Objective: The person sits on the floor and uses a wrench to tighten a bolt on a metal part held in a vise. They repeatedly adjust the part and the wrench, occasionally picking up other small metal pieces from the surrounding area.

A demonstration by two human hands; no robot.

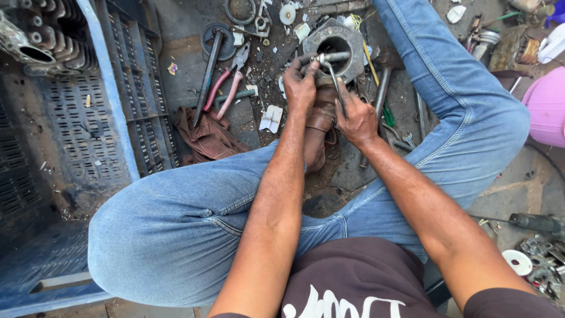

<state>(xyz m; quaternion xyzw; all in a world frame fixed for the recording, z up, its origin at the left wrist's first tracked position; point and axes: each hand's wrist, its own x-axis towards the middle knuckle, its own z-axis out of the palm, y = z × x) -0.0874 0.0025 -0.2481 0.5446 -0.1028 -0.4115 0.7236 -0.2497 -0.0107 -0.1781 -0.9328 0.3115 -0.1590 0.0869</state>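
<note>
Hands low between the knees, both busy at the same spot. Left hand [300, 82] is curled tight round the end of a short metal rod [331, 57], fingers wrapped and closed on it. Right hand [356, 118] sits just beside and a touch nearer the body, pinched shut on a thin bent steel tool [334, 79] whose tip runs up to meet the rod. Straight ahead of the knuckles, touching the rod, lies a grey cast metal housing [335, 41] with a big round bore. Under both hands is a brown sandal [321, 121] on the person's foot. Out past the left hand on the gritty floor: pink-handled pliers [226, 88], a long dark bar [209, 68], a crumpled brown rag [206, 138], then a blue plastic crate [112, 100] further off. Beyond the right hand, by the jeans, a hammer [382, 82] lies with its handle pointing back toward the body.
</note>
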